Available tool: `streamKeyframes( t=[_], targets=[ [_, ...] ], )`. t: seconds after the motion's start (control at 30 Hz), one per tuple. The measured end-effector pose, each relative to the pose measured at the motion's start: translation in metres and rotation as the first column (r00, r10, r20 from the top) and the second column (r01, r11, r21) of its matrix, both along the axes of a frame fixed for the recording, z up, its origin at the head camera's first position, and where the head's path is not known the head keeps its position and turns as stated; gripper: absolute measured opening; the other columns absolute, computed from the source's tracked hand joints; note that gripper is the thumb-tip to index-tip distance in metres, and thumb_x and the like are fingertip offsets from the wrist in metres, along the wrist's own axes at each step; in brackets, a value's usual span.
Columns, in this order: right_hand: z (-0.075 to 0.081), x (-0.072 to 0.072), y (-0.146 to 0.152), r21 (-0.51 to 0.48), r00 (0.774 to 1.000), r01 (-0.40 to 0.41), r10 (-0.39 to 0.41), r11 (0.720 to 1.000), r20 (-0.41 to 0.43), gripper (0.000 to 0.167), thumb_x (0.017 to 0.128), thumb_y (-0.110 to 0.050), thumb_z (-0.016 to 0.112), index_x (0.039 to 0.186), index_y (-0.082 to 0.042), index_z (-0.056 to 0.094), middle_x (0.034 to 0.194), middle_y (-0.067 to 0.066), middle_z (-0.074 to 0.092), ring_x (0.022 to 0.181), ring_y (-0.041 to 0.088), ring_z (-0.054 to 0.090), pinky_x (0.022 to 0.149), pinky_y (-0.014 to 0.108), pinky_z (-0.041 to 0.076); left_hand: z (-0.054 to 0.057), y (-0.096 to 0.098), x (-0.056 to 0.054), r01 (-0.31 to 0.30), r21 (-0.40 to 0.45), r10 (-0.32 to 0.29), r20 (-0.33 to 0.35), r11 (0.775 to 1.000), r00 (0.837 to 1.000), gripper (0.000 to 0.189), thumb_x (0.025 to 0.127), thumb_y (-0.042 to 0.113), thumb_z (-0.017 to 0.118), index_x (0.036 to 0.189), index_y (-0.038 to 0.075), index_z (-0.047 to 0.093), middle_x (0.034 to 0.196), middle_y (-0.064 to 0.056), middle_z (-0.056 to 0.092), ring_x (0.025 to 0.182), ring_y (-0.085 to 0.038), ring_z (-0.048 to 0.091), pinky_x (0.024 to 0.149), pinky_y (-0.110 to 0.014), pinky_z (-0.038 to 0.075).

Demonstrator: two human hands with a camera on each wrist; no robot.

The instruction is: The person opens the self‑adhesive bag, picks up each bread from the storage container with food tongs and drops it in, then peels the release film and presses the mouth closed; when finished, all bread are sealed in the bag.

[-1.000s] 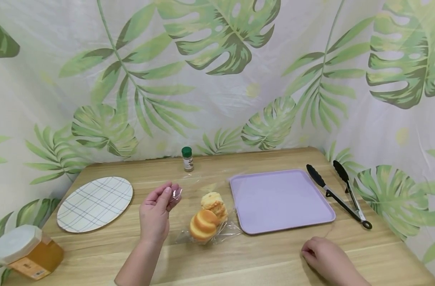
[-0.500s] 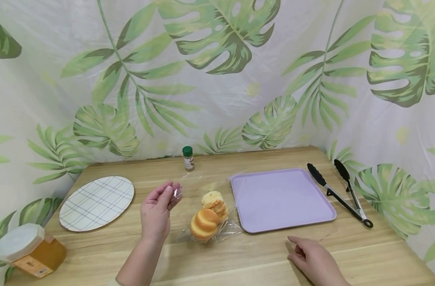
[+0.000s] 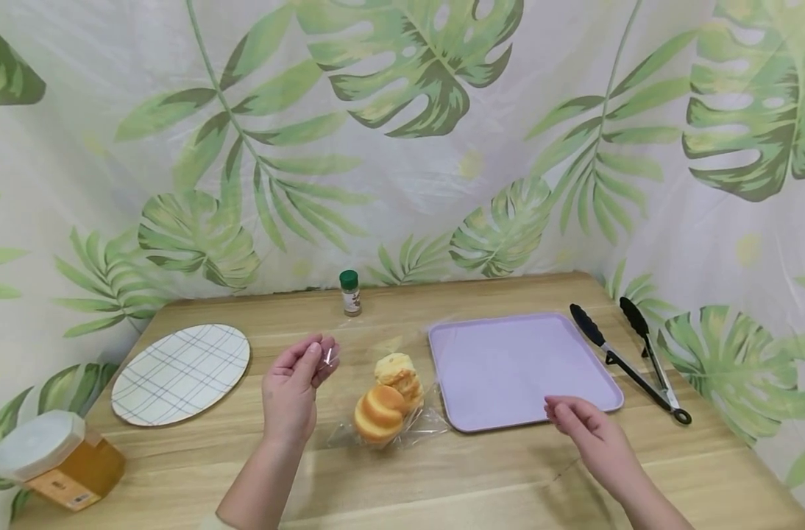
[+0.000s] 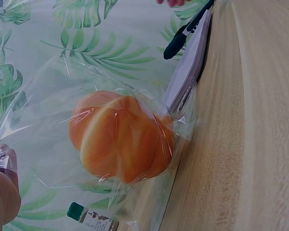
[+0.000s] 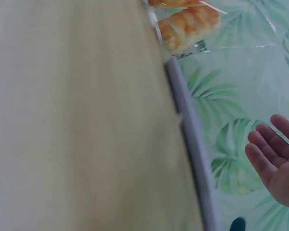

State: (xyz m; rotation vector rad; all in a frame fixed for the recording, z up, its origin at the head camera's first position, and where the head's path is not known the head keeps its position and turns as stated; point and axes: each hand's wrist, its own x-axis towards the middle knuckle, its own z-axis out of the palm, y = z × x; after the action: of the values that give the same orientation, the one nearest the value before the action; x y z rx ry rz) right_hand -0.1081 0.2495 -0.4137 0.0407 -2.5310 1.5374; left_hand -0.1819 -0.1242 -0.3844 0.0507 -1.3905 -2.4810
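Note:
My left hand (image 3: 291, 394) pinches the top edge of a clear plastic bag (image 4: 43, 106) between thumb and fingers. Inside the bag are breads: a smooth golden bun (image 3: 379, 414) in front and a paler, rougher bread (image 3: 399, 375) behind it. In the left wrist view the bag's film spreads from the fingers around the bun (image 4: 125, 139). Raised over the front right corner of the lilac tray (image 3: 522, 368), my right hand (image 3: 594, 438) holds nothing; its fingers are loosely bent in the right wrist view.
Black-tipped tongs (image 3: 641, 368) lie spread to the right of the tray. A green-capped spice jar (image 3: 351, 294) stands at the back. On the left are a checked oval plate (image 3: 180, 375) and a jar of amber contents (image 3: 71, 464) with a white lid. A leaf-patterned cloth (image 3: 402, 147) hangs behind.
My right hand has lifted from the tabletop at the front right, moving toward the tray's front corner. The left hand keeps its pinch on the bag and has barely moved.

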Motion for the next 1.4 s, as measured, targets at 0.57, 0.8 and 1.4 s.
streamKeyframes(
  t=[0.57,0.8,1.4],
  targets=[
    [0.040,-0.110,-0.092,-0.176,0.956,-0.287,0.293,0.942,0.010,0.035,0.096,-0.014,0.063,0.125,0.006,0.059,0.124,0.022,0.065,0.104,0.007,0.063,0.094,0.018,0.052,-0.004,-0.004,-0.002,0.038,-0.029,-0.039,-0.053,0.999,0.998,0.021,0.097,0.000,0.056,0.095,0.013,0.072,0.089,0.001,0.077,0.087,-0.009,0.074,0.078,-0.025,0.062],
    [0.039,-0.123,-0.101,-0.318,0.952,-0.294,0.307,0.901,-0.011,0.024,0.097,-0.011,0.061,0.101,0.012,0.062,0.092,-0.007,0.075,0.087,0.001,0.069,0.087,0.022,0.056,-0.004,-0.010,-0.007,0.024,-0.101,-0.029,-0.049,0.995,0.998,0.019,0.098,0.002,0.056,0.101,0.013,0.071,0.091,0.006,0.077,0.089,-0.006,0.073,0.084,-0.020,0.059],
    [0.037,-0.128,-0.107,-0.361,0.967,-0.243,0.254,0.901,-0.016,0.030,0.095,-0.006,0.062,0.113,0.018,0.058,0.084,-0.010,0.075,0.078,0.001,0.070,0.079,0.020,0.058,-0.008,-0.035,-0.016,0.292,-0.209,-0.314,-0.081,0.933,0.946,0.029,0.095,-0.002,0.058,0.093,0.021,0.076,0.096,0.005,0.077,0.093,-0.008,0.073,0.084,-0.025,0.060]
  ],
)
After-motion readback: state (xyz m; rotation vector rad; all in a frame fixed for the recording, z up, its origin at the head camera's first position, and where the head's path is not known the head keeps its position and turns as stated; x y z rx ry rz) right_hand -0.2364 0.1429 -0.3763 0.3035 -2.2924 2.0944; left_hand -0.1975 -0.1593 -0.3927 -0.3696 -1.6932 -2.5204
